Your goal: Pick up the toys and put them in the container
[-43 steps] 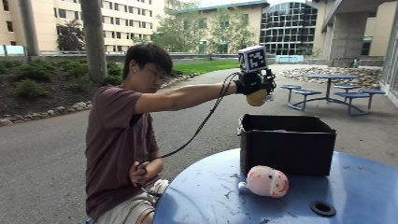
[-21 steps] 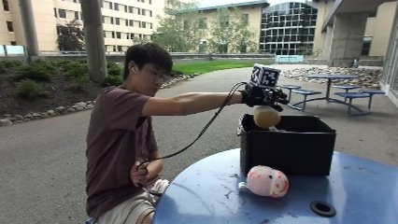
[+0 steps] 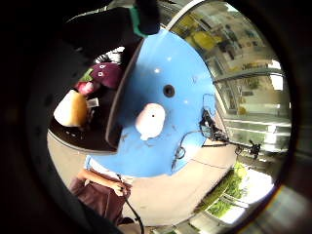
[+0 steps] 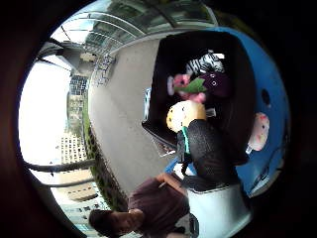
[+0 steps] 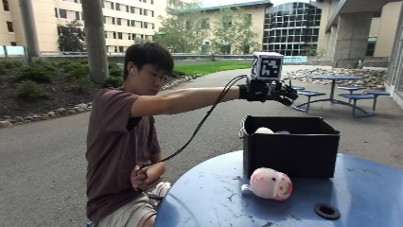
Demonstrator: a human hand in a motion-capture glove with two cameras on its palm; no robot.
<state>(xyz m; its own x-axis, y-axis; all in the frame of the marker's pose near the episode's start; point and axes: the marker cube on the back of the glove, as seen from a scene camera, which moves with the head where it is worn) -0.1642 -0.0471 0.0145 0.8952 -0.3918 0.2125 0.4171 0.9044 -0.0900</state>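
Note:
In the outside view my gloved right hand [image 5: 272,92] hovers above the black container [image 5: 296,152] with its fingers spread and nothing in them. A yellow plush toy [image 5: 264,130] lies inside the container, only its top showing over the rim. In the thumb side palm view the yellow toy [image 4: 184,115] lies in the container [image 4: 163,74] beside a purple toy [image 4: 216,83] and a zebra toy [image 4: 208,62]. A pink round plush toy [image 5: 271,184] lies on the blue table [image 5: 214,198] in front of the container. It shows as the pink toy [image 3: 149,120] in the little finger side view.
A black grommet hole [image 5: 327,211] sits in the table near the front right. The person's bare hand [image 5: 140,178] rests in their lap below the table edge. A cable [image 5: 201,125] hangs from the glove to that hand.
The hand let go of the yellow toy, which dropped from below the palm into the container. The hand's fingers have spread and it stays above the box.

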